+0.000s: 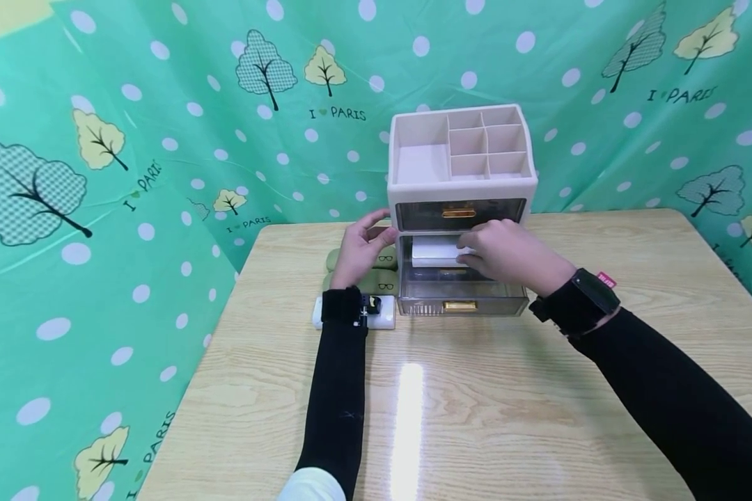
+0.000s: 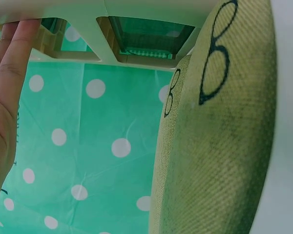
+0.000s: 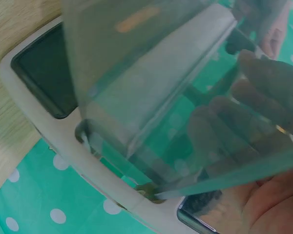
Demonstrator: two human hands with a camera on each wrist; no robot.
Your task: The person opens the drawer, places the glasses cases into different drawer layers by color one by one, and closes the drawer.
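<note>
A white desktop drawer organizer [image 1: 462, 189] stands on the table, its middle clear drawer [image 1: 507, 296] pulled out. Inside that drawer lies a white box [image 1: 431, 252], also visible through the clear plastic in the right wrist view. My right hand [image 1: 507, 254] reaches into the drawer from above and pinches the box's right end between thumb and fingers. Against the organizer's left side rests my left hand [image 1: 357, 254], its fingers [image 2: 14, 73] extended. Beside it lie two green glasses cases, a front one [image 1: 376, 282] and a rear one [image 1: 385, 257].
A white oblong object [image 1: 385, 313] lies in front of the glasses cases, partly hidden by the left wrist. The organizer's top has several small compartments [image 1: 485, 142]; its upper drawer [image 1: 423, 216] is closed. A green patterned cloth [image 1: 288, 174] hangs behind the wooden table [image 1: 476, 403].
</note>
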